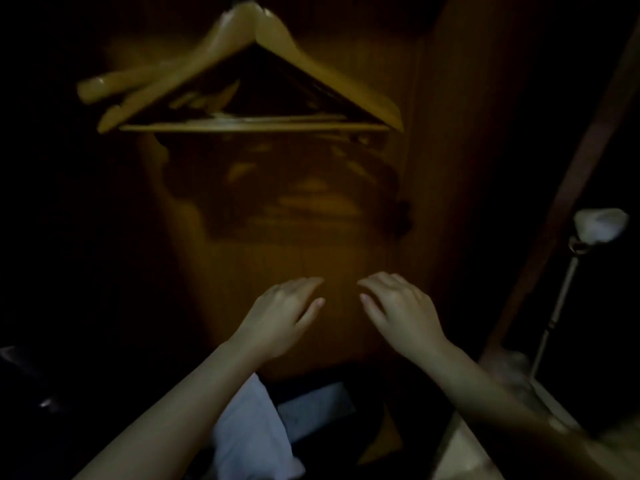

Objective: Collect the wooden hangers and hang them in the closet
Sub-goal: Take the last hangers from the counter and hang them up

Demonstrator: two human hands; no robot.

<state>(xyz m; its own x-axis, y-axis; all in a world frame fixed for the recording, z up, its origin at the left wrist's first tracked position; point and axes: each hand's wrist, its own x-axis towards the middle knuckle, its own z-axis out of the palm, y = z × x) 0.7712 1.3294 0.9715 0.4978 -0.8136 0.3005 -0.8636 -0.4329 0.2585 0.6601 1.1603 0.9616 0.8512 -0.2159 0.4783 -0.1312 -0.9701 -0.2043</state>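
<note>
Inside dark wood-panelled closet (311, 244): wooden hangers (311, 69) overhead; left hand (280, 313), right hand (401, 310) below, grips slack, empty.

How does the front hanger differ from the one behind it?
The front hanger faces the camera squarely, both arms and crossbar showing; the rear hanger is turned, one arm poking out left. The front hanger's body shows in full; the rear hanger is mostly hidden behind it. Both are pale wood, hanging up.
</note>
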